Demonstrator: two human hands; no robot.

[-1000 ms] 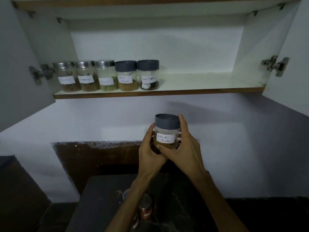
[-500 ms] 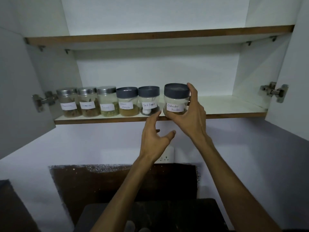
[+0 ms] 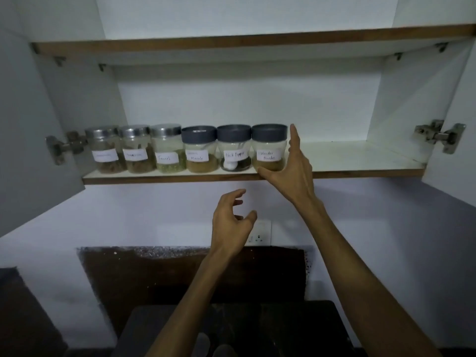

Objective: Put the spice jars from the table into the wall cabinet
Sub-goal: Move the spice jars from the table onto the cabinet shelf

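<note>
Several labelled spice jars stand in a row at the left of the wall cabinet's lower shelf (image 3: 347, 173). The rightmost is the grey-lidded coriander powder jar (image 3: 269, 149), standing upright on the shelf and touching the black pepper jar (image 3: 234, 150). My right hand (image 3: 293, 171) is beside its right side with fingers spread; the thumb lies at the shelf edge under the jar and the index finger points up, not gripping. My left hand (image 3: 231, 220) hangs below the shelf, fingers loosely apart and holding nothing.
Both cabinet doors stand open, the left door (image 3: 31, 140) and the right door (image 3: 458, 150), with metal hinges showing. The shelf's right half is bare. A wall socket (image 3: 261, 237) sits behind my left hand. A dark table (image 3: 296, 328) lies at the bottom, with a jar lid (image 3: 223, 351) showing.
My right hand carried the coriander powder jar up, set it next to the black pepper jar and opened off it. My left hand let go and dropped below the shelf.
</note>
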